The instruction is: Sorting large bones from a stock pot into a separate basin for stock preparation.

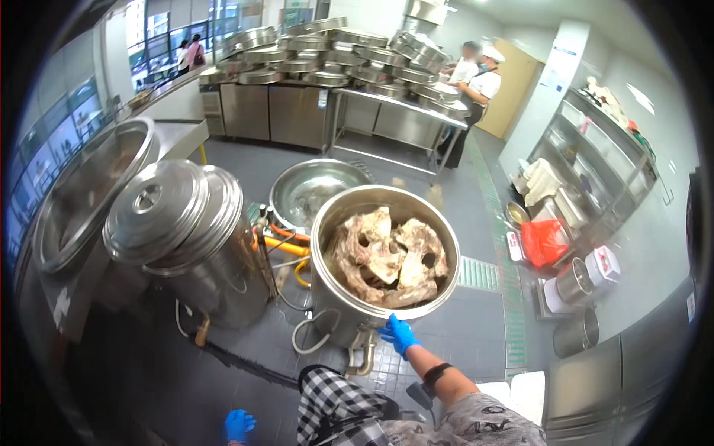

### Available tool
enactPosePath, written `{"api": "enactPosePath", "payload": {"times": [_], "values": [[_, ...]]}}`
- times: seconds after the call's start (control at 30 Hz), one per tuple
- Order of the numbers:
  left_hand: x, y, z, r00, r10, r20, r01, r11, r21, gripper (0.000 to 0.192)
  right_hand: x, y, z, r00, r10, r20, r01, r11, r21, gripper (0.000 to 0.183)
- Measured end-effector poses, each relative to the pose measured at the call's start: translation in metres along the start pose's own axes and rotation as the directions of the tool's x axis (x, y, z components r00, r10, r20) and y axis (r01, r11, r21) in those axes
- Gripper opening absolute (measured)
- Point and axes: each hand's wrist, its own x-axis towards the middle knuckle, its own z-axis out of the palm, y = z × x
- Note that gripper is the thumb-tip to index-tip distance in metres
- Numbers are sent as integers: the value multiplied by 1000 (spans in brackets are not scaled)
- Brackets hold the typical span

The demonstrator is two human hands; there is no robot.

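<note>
In front of me stands a tall stainless-steel stockpot (453, 262) filled with large pale animal bones (371, 245), some with round holes. My right hand (400, 336), in a blue glove, reaches to the near side of the pot, its fingers apart at the outside of the rim. Whether the fingertips press on the metal is hard to tell. Below that side a metal drain pipe (367, 357) with an elbow comes out. Low at the left, my left hand (240, 426), also gloved in blue, hangs away from everything; its fingers look loosely curled.
A lidded steel pot (223, 295) stands left, near an orange-yellow gas hose (284, 245). Behind is a wide metal basin (290, 178). Steel steamer trays (329, 58) are stacked along the back counter, with two people (479, 83) beside it. Right are shelves (591, 145) and a red bag (544, 242).
</note>
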Motion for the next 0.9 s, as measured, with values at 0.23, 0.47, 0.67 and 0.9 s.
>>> {"api": "enactPosePath", "payload": {"times": [0.23,0.47,0.67,0.9], "values": [[63,119,91,959,53,278,-105,979,175,16,-16,-6,1,998,-22,-62,19,999,-47,45],[142,208,197,862,10,507,-224,904,364,19,-20,-12,17,994,58,-97,-57,998,11,38],[217,279,318,782,20,623,-379,808,450,20,-19,-11,24,969,111,-222,-84,988,128,42],[354,293,461,829,-25,559,-395,681,616,24,-29,-1,39,838,182,-515,-42,962,272,37]]}}
